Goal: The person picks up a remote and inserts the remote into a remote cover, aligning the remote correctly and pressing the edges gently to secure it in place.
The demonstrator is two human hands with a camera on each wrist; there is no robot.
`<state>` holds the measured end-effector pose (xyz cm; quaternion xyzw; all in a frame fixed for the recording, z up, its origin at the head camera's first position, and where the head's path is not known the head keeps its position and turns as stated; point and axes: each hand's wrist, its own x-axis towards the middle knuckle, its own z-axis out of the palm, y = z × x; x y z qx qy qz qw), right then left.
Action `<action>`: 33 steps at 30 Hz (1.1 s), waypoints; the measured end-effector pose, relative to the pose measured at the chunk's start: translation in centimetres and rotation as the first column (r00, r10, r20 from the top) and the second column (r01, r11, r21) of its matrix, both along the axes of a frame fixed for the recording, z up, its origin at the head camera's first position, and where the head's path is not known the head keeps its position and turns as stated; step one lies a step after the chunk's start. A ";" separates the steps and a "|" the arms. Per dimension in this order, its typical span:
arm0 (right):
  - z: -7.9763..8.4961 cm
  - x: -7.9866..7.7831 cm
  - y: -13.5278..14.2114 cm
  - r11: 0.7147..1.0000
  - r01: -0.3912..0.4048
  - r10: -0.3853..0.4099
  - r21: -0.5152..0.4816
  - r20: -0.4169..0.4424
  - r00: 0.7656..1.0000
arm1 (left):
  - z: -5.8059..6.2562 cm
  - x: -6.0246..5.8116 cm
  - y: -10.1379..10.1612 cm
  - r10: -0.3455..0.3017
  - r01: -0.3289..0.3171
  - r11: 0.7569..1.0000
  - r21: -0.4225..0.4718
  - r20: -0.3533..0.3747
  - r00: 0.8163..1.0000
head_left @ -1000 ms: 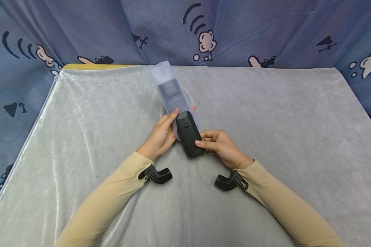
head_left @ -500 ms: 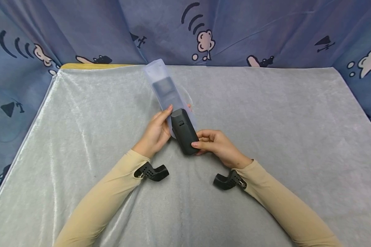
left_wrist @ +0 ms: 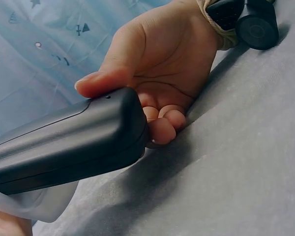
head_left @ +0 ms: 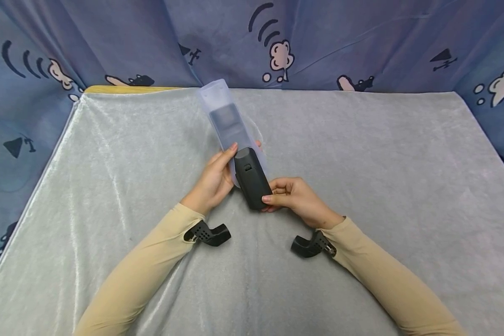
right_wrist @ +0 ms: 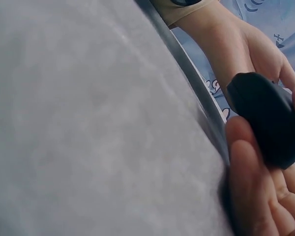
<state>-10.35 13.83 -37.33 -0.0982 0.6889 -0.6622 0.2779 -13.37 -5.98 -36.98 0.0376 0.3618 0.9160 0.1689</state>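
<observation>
A black remote control (head_left: 254, 184), with a small latch on its upward face, reaches partway into a translucent plastic sleeve (head_left: 215, 95). Through the sleeve wall, a dark rectangular shape shows. My left hand (head_left: 212, 184) grips the sleeve near its mouth, thumb along the edge, other fingers partly hidden underneath. Curled at the remote's near end, my right hand (head_left: 298, 198) pinches it between thumb and fingers. In the left wrist view the remote's rounded end (left_wrist: 108, 130) lies under the right thumb, the sleeve's lip (left_wrist: 54, 201) below it.
Grey velvety cloth (head_left: 361, 163) covers the table. A blue patterned curtain (head_left: 319, 42) hangs behind and at the sides, and a yellow strip (head_left: 134, 90) shows along the far left edge. Each wrist carries a black camera mount (head_left: 212, 234).
Both hands, the remote control and the sleeve have shifted slightly left and away from the body. The remote's depth in the sleeve looks the same.
</observation>
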 end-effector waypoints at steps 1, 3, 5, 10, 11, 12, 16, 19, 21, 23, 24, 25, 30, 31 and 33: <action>0.0 0.0 0.0 1.000 0.001 -0.001 -0.001 0.000 1.000 | 0.0 0.0 0.0 0.000 0.000 1.000 -0.005 0.000 1.000; 0.0 0.0 0.0 1.000 0.004 -0.004 -0.003 0.000 1.000 | 0.0 0.0 0.1 -0.001 0.001 1.000 -0.011 -0.001 1.000; -0.1 0.0 0.0 1.000 0.007 -0.007 -0.006 0.002 1.000 | 0.0 0.0 0.1 -0.001 0.001 1.000 -0.017 0.000 1.000; -0.1 0.0 0.0 1.000 0.015 -0.015 -0.010 0.006 1.000 | 0.0 0.0 0.1 -0.006 0.006 1.000 -0.025 -0.003 1.000; -0.1 0.0 0.0 1.000 0.017 -0.017 -0.011 0.007 1.000 | -0.1 0.0 0.1 -0.008 0.007 1.000 -0.026 -0.005 1.000; -0.1 0.0 0.0 1.000 0.019 -0.019 -0.012 0.006 1.000 | -0.1 0.0 0.2 -0.010 0.010 1.000 -0.027 -0.007 1.000; -0.1 0.0 0.0 1.000 0.024 -0.024 -0.014 -0.002 1.000 | -0.2 0.1 0.2 -0.019 0.018 0.998 -0.052 -0.013 1.000; -0.1 0.0 0.0 1.000 0.025 -0.025 -0.013 -0.006 1.000 | -0.2 0.1 0.2 -0.028 0.026 0.997 -0.076 -0.013 1.000; -0.1 0.0 0.0 1.000 0.027 -0.027 -0.014 -0.007 1.000 | -0.1 0.2 0.2 -0.032 0.031 0.996 -0.084 -0.010 0.999; -0.1 0.0 0.0 0.999 0.031 -0.031 -0.015 -0.007 0.999 | -0.1 0.2 0.2 -0.031 0.030 0.996 -0.086 -0.012 0.999; -0.1 0.1 0.0 0.999 0.033 -0.034 -0.016 -0.007 0.999 | -0.1 0.2 0.2 -0.029 0.028 0.996 -0.084 -0.011 1.000; -0.1 0.1 0.0 0.999 0.036 -0.036 -0.018 -0.005 0.999 | -0.1 0.2 0.2 -0.029 0.027 0.996 -0.080 -0.013 1.000; 0.0 0.1 -0.1 0.998 0.053 -0.053 -0.019 -0.006 0.999 | -0.1 0.3 0.2 -0.025 0.024 0.997 -0.071 -0.015 1.000; 0.0 0.1 -0.1 0.998 0.055 -0.055 -0.020 -0.007 0.998 | -0.1 0.3 0.2 -0.023 0.022 0.997 -0.074 -0.013 1.000; 0.0 0.1 -0.1 0.998 0.059 -0.060 -0.019 -0.008 0.998 | -0.2 0.2 0.3 -0.022 0.020 0.996 -0.089 -0.014 1.000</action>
